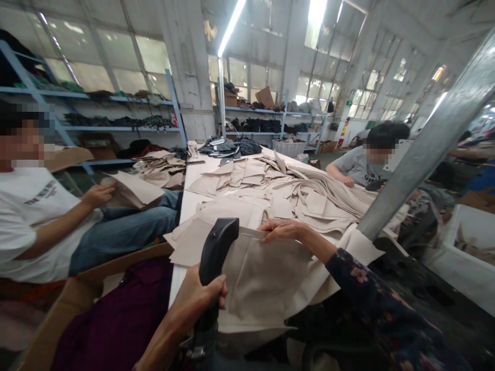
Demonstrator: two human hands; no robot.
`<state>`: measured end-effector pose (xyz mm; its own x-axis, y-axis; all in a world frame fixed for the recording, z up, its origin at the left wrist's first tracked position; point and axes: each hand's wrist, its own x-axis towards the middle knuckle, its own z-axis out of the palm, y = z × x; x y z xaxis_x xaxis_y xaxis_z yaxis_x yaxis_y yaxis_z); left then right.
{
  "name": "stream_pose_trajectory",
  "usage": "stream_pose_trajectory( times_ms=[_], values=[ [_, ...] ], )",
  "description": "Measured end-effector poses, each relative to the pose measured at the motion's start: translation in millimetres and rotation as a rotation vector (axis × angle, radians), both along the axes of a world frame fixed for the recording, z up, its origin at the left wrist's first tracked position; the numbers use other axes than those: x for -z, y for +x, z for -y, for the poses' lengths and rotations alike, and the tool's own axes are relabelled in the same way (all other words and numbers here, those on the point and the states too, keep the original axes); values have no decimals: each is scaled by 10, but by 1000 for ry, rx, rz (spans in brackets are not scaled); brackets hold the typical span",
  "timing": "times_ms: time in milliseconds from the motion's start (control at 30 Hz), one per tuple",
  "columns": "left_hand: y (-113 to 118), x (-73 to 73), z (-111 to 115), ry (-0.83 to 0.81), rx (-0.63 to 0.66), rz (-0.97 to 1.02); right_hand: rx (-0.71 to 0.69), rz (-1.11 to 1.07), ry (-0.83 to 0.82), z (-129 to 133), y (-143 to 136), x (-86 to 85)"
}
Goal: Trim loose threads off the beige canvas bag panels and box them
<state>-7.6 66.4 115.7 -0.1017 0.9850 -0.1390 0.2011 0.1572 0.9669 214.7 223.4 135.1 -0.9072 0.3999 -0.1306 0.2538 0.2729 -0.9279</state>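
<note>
- Left hand (207, 291) wrapped round the black tool (219, 239) — long axis slanting upward.
- Beige panel (266, 283) just right of the tool.
- Right hand (284, 230), nearer the panel, touches its top edge — whether pinching, cannot tell.

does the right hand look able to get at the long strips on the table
Probably yes: the right hand touches the near beige piece, and the long strips lie just beyond, with only loose pieces visible between.

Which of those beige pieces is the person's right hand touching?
The large seamed panel right of the black handle. The right hand is on its top edge, whereas the heap of beige pieces lies farther back on the table.
</note>
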Motion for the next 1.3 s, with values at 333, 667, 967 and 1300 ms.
stream_pose_trajectory(
  times_ms=[333,667,967,1300],
  values=[
    [93,174,45,-86,179,-13,-69,-17,62,-67,-37,34],
    [92,128,70,-101,221,-37,-47,-46,25,-67,-98,155],
    [-13,54,-182,22,64,-7,57,-117,-81,97,-83,106],
    [-21,99,-11,-35,27,58,131,144,360,-141,-8,152]
  ],
)
